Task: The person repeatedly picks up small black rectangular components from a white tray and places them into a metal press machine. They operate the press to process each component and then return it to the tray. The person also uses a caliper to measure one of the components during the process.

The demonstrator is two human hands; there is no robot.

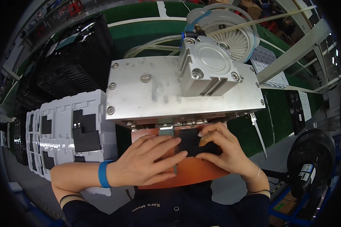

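A flat black rectangular piece [188, 140] lies on an orange board [200, 172] under the front edge of a metal press fixture [148, 96]. My right hand [229, 151] grips the piece's right side between thumb and fingers; a tan cover shows on one fingertip. From the left, my left hand [144, 160] reaches over the board with its fingers stretched out, the tips at the piece's left edge. A pale strip [166, 131] shows beside the piece. The fixture hides the far end of the piece. On top of the fixture sits a square pneumatic cylinder [212, 62].
At my left a white moulded tray [59, 117] holds several black flat pieces [86, 139]. Stacked black trays [74, 66] rise behind it. A white fan [234, 38] and clear hoses stand beyond the fixture. A black fan [310, 155] is at the right.
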